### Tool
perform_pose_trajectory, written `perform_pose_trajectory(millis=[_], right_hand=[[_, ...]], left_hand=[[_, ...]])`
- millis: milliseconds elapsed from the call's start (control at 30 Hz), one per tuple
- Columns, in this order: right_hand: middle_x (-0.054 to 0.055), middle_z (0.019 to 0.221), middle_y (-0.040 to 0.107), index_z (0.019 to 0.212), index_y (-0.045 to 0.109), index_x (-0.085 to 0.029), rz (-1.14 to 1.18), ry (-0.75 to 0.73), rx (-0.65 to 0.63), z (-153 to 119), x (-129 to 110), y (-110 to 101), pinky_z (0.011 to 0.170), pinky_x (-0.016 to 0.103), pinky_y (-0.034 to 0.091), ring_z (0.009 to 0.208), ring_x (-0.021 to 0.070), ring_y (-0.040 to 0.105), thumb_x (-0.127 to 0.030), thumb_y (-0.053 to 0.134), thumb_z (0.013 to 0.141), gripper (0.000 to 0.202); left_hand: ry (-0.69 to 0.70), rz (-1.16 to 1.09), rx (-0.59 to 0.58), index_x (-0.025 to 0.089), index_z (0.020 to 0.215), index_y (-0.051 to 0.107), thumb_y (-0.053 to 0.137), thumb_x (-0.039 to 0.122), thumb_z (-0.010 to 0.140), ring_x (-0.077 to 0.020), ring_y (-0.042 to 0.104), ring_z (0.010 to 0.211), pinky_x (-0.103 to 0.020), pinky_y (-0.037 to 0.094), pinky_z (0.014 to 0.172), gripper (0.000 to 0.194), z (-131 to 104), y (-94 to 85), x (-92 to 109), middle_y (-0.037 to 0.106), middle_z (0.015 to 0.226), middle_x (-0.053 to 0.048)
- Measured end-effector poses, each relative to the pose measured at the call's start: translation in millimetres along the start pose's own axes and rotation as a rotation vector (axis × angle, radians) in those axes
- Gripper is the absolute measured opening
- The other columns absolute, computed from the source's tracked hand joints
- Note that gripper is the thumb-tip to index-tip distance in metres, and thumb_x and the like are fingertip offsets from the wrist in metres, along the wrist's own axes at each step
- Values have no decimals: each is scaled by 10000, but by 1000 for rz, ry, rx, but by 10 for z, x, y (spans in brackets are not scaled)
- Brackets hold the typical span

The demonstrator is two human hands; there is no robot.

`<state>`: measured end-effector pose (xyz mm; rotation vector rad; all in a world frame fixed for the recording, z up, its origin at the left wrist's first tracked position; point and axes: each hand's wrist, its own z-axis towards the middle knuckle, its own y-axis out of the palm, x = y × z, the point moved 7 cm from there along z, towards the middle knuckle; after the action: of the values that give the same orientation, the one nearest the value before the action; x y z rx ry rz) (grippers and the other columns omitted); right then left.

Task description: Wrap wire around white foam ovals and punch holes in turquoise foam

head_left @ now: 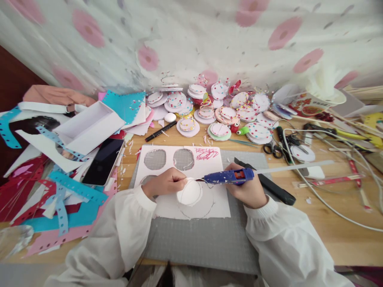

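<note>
My left hand (166,182) pinches the upper left edge of a small white paper disc piece (190,193). My right hand (245,187) is wrapped round a blue glue gun (229,176), whose nozzle points left at the disc's upper right edge. A long translucent glue stick (296,167) sticks out of the gun's back. Beneath both hands lies a white sheet (167,212) with round cut-out holes, a drawn circle and red scribbles at its top right. The sheet rests on a grey cutting mat (200,239).
Decorated paper discs (176,101) stand in stacks along the back. At left are a white box (89,127), a phone (103,161) and coloured paper scraps (74,187). A black cutter (278,190), scissors (273,150), a white cable (317,207) and a tub (311,104) are at right.
</note>
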<state>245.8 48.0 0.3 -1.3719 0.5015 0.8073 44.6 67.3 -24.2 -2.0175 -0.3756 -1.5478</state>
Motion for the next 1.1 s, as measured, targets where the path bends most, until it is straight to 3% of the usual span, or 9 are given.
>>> perform_pose_trajectory(millis=[1100], right_hand=[[-50, 491, 476, 618, 485, -207, -26, -9, 2, 11, 16, -61, 461, 226, 336, 453, 106, 419, -134, 533, 617, 87]], left_hand=[[-36, 11, 116, 197, 531, 203, 446, 371, 814, -63, 186, 489, -230, 142, 451, 412, -7, -114, 10, 188, 527, 58]])
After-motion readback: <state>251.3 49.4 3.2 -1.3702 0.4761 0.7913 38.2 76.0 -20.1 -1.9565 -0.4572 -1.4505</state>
